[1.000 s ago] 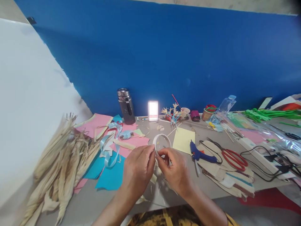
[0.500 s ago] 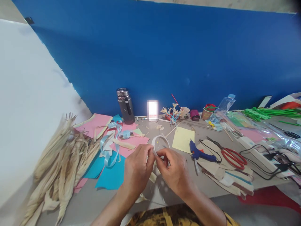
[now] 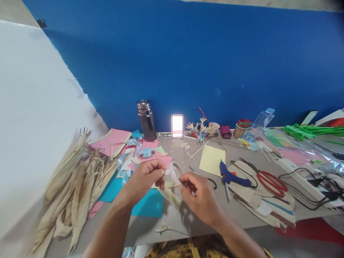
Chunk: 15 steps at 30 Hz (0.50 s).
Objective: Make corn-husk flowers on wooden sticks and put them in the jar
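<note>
Nearside-left of the yellow paper [image 3: 212, 160], left hand [image 3: 143, 181] pinches the white tape roll's [image 3: 176, 175] loose end; right hand [image 3: 200, 197] grips its rim. Nearer still, open table [image 3: 145, 227] reaches its edge.

This place appears to be a craft workshop: on the grey table [image 3: 145, 231] there lie a blue glue gun [image 3: 234, 178], red-handled scissors [image 3: 272, 182], a pile of dried husks [image 3: 73, 190] and several sheets of coloured paper [image 3: 212, 160].

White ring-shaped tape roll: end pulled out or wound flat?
Pulled out: a short strip runs from the roll, held by the right hand, to the left hand.
</note>
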Tool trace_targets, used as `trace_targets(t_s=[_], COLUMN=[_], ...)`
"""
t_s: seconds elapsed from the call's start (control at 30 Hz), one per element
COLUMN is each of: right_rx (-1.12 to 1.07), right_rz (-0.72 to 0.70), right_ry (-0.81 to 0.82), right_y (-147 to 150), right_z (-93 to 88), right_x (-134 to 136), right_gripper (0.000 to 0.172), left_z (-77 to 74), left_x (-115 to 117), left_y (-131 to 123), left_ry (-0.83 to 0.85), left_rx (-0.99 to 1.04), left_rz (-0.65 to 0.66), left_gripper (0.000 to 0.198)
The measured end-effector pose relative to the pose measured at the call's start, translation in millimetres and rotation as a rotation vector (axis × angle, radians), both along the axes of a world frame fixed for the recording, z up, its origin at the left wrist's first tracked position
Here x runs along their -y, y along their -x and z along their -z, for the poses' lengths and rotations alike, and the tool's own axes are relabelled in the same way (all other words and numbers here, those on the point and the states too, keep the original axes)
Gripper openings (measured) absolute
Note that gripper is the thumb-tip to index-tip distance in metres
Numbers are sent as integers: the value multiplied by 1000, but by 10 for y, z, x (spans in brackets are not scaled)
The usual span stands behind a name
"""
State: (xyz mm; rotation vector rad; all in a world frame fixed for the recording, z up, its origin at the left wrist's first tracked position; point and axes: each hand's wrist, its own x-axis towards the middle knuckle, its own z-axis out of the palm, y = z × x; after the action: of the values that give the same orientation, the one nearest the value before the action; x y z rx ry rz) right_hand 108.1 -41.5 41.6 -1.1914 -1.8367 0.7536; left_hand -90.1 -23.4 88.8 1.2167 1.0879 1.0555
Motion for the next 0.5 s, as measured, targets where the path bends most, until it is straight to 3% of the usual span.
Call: trace_targets(t_s=[0.23, 0.33, 0.4, 0.5], right_rx=[-358, -475, -525, -588], right_rz=[-44, -109, -170, -258], right_ry=[339, 434, 484, 551], right_y=[24, 30, 28, 1], right_z=[-68, -81, -77, -61], right_x=[-16, -21, -11, 10], right_gripper=[12, 14, 15, 20], left_z=[74, 161, 200, 238], left_x=[66, 113, 134, 130], left_y=[45, -91, -191, -264], left_ry=[-127, -130, -249, -422], left_rx=[229, 77, -30, -174], left_rz=[-313, -350, -383, -333], left_gripper=[9, 25, 34, 19])
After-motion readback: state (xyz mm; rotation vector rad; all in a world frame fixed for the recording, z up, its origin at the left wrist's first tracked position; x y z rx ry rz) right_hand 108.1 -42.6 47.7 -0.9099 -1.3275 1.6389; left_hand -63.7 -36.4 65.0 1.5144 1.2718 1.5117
